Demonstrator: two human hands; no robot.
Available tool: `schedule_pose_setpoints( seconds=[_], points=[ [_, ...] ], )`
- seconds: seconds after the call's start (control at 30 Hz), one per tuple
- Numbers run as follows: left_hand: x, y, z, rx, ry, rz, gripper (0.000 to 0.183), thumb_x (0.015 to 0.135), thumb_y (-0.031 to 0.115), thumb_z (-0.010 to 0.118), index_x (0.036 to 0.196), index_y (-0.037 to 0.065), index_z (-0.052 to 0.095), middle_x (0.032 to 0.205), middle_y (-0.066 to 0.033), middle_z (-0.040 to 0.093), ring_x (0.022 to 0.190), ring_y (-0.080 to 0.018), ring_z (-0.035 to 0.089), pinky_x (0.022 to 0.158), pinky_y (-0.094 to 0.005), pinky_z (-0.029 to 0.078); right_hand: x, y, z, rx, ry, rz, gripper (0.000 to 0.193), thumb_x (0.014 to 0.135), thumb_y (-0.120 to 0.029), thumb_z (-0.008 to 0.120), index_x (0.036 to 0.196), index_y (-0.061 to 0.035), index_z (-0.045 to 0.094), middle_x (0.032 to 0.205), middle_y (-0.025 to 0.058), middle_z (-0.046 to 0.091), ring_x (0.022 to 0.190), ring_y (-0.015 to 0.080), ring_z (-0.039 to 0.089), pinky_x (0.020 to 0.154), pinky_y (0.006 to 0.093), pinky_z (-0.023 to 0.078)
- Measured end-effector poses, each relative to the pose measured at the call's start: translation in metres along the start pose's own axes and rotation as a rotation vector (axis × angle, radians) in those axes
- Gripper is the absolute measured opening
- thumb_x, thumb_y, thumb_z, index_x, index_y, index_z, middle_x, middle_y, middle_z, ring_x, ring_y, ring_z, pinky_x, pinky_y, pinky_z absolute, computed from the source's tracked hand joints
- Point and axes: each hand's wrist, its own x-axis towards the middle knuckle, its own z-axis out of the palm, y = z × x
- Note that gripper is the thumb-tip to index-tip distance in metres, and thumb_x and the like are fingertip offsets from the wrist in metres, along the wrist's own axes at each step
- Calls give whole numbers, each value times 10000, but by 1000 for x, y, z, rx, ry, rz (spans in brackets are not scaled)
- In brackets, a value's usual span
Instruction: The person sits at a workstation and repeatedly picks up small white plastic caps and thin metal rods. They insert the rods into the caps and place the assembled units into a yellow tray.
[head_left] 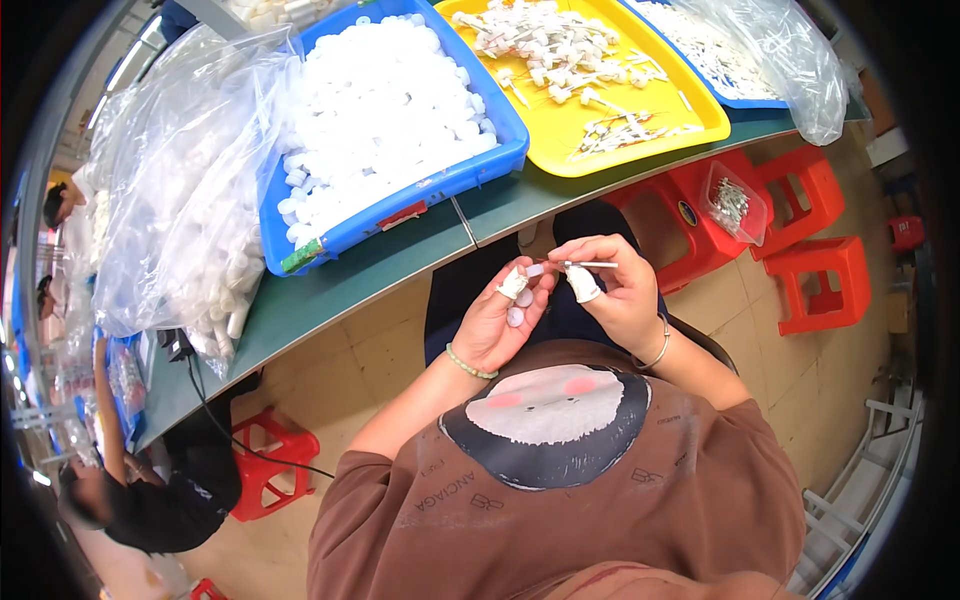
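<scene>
My left hand (497, 325) is closed, palm up, above my lap. Between its thumb and fingers it pinches a small translucent white cap (535, 270). Two more round white caps (520, 306) rest against its curled fingers. Close by on the right, my right hand (622, 290) grips a thin white stick (598, 264) between thumb and fingers. A fine brownish end seems to run from the stick toward the pinched cap; whether they touch I cannot tell. White wrapping covers both thumbs. Ahead, a blue tray (395, 225) is heaped with white caps.
A yellow tray (590, 163) of white stemmed parts stands on the green table (345, 285). Clear plastic bags (190, 190) of white parts lie left. Red stools (825, 275) stand at right, one bearing a clear box (735, 203). Another person (165, 510) sits at lower left.
</scene>
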Motion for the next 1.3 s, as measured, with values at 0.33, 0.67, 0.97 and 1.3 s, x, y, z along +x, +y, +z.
schedule_pose_setpoints(
  seconds=[0.33,0.67,0.97,1.3],
  points=[
    [-3,2,10,64,70,1,215,947,254,577,1052,68,601,1085,-48,617,1055,-149,600,914,-282,538,6,6,2,-456,-84,-367,248,760,-10,698,978,-47,584,997,107,692,944,274,651,806,354,533],
    [-1,4,8,86,85,18,233,938,255,593,1065,60,605,1080,-56,632,1017,-169,629,870,-260,556,7,3,1,-478,-85,-375,276,744,1,694,993,-41,582,982,106,689,903,275,656,769,339,536],
    [-2,4,11,195,83,11,315,912,231,636,1185,88,572,1107,-45,641,1007,-155,636,829,-239,559,3,2,5,-297,27,-51,212,830,-22,641,1029,-19,568,1000,121,681,939,203,664,820,300,521],
    [-2,4,14,212,136,26,310,891,211,666,1165,98,577,1040,-7,634,939,-113,633,785,-216,559,10,0,2,-688,-76,-504,363,667,17,723,990,-63,578,982,67,680,879,261,654,743,358,516]
  ],
)
